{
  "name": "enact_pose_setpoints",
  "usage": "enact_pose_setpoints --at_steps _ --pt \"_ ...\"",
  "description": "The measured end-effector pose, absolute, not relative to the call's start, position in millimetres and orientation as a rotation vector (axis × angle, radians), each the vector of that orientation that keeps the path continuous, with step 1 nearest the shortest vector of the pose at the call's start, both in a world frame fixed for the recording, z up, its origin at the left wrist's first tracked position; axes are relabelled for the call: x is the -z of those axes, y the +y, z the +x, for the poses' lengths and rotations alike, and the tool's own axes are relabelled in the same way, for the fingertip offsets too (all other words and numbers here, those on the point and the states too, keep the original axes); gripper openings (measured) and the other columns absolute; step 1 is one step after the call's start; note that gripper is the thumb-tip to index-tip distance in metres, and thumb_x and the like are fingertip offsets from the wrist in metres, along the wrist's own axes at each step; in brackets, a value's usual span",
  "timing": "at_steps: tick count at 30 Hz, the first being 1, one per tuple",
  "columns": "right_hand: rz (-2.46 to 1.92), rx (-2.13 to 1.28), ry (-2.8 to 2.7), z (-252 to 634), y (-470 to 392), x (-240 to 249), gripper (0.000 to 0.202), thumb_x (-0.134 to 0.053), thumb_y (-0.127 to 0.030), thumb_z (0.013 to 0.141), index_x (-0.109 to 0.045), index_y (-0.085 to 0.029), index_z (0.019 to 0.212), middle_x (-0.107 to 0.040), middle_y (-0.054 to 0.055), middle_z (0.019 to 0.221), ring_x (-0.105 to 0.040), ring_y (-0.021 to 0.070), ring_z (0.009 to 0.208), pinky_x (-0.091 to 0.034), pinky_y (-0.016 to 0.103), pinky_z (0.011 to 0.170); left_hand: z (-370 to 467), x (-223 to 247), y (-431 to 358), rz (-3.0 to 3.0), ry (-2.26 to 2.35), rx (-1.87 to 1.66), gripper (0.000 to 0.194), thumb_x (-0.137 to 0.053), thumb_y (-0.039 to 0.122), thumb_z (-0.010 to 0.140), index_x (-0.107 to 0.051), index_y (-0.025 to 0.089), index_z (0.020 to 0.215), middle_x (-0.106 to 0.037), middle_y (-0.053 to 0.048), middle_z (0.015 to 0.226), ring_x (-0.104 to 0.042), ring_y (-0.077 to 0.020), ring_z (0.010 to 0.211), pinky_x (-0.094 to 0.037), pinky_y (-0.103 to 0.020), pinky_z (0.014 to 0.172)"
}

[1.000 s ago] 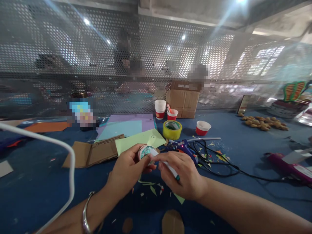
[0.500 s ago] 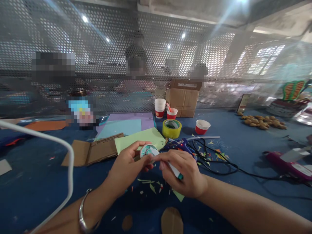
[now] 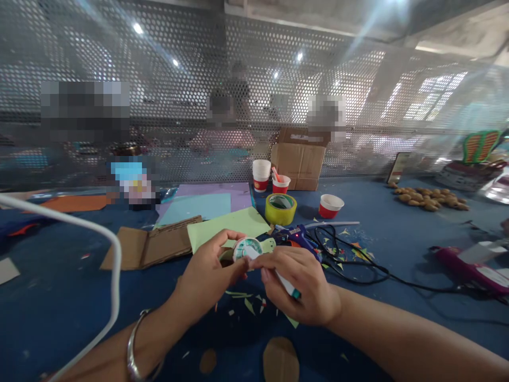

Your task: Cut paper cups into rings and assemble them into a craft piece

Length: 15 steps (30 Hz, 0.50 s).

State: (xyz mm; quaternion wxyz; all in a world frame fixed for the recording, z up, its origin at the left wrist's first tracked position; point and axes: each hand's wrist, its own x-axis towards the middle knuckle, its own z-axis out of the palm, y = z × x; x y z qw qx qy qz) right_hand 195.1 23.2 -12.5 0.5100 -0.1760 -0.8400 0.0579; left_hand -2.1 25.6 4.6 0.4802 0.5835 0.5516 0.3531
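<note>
My left hand (image 3: pixel 212 268) holds a small round cup piece (image 3: pixel 247 248) with green marks on its pale face, thumb at its lower edge. A light green paper strip (image 3: pixel 268 245) sticks out at its right side. In my right hand (image 3: pixel 300 281) is a white marker (image 3: pixel 287 285) with a teal end; its tip lies near the round face, partly hidden by my fingers. Behind my hands lie a light green sheet (image 3: pixel 228 225) and a blue glue gun (image 3: pixel 300 236).
Yellow tape roll (image 3: pixel 280 210), red and white cups (image 3: pixel 330 206), a cardboard box (image 3: pixel 299 164) and peanuts (image 3: pixel 431 198) stand or lie farther back. A white cable (image 3: pixel 115 276) arches at left. A black cord (image 3: pixel 387 275) runs right. Paper scraps and cardboard ovals (image 3: pixel 280 359) lie in front.
The round piece has shifted slightly right and turned, so the green strip now shows beside it. My right hand has moved slightly with the marker still in it.
</note>
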Motion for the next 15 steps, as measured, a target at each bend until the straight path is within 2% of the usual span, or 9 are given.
enact_pose_setpoints --at_steps 4,10,15 --pt "-0.428 -0.151 -2.04 196.0 25.1 13.2 0.021 -0.053 -0.008 0.096 -0.068 -0.016 0.108 -0.08 0.006 0.088 -0.072 0.014 0.067 -0.058 0.025 0.068 -0.9 -6.3 26.3 1.444 1.34 -0.876 0.046 -0.075 0.039 0.077 -0.065 0.019 0.117 -0.068 0.004 0.062 -0.064 -0.0173 0.059 -0.046 -0.024 0.055" --pt "-0.461 -0.162 -2.013 196.7 25.7 12.6 0.021 -0.054 -0.007 0.095 -0.068 -0.018 0.106 -0.081 0.007 0.091 -0.076 0.0156 0.075 -0.06 0.026 0.073 -3.9 -0.7 27.7 1.433 1.328 -0.916 0.057 -0.082 0.044 0.075 -0.067 0.021 0.125 -0.073 0.002 0.067 -0.068 -0.0201 0.064 -0.048 -0.026 0.058" --pt "-0.461 -0.159 -2.002 196.4 24.5 13.1 0.022 -0.054 -0.006 0.094 -0.068 -0.017 0.107 -0.082 0.007 0.092 -0.074 0.0152 0.071 -0.06 0.027 0.07 -2.8 -1.4 25.5 1.371 1.367 -0.954 0.043 -0.083 0.04 0.071 -0.067 0.021 0.106 -0.071 0.004 0.062 -0.062 -0.0181 0.058 -0.043 -0.024 0.052"
